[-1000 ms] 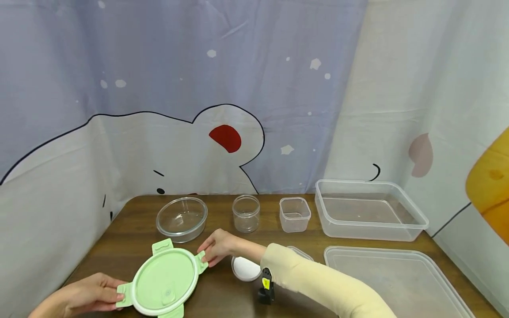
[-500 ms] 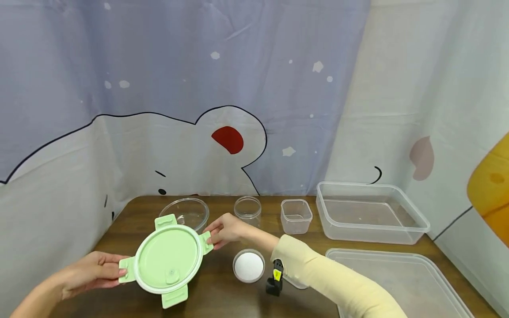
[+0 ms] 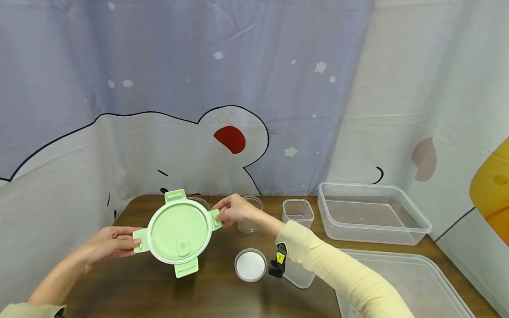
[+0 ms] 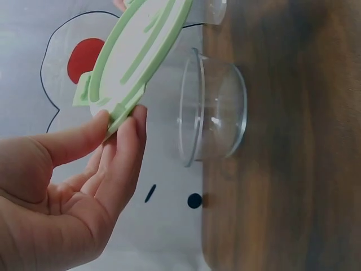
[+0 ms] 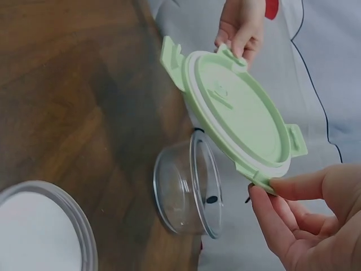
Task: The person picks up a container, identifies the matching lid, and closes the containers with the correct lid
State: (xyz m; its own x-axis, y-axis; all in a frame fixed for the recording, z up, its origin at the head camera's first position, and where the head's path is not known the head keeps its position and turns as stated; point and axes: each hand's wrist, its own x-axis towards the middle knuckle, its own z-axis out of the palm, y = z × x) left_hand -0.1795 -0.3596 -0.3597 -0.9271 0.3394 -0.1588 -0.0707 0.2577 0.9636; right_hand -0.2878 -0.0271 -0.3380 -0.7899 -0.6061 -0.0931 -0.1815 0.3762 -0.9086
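Observation:
A round green lid with a white seal ring and clip tabs on its edge is held up off the table. My left hand pinches one tab between thumb and fingers. On the opposite side my right hand pinches another tab. Behind the lid stands a round clear glass bowl; the head view shows little more than its rim. From the right wrist view, the lid hangs tilted above the bowl, apart from it.
A clear round jar and a small square container stand at the back. Farther right are a large rectangular container and its flat lid. A round white-centred lid and a small clear lid lie near the right forearm.
Both hands have raised the green lid and carried it forward and slightly right, so it now covers most of the glass bowl in the head view.

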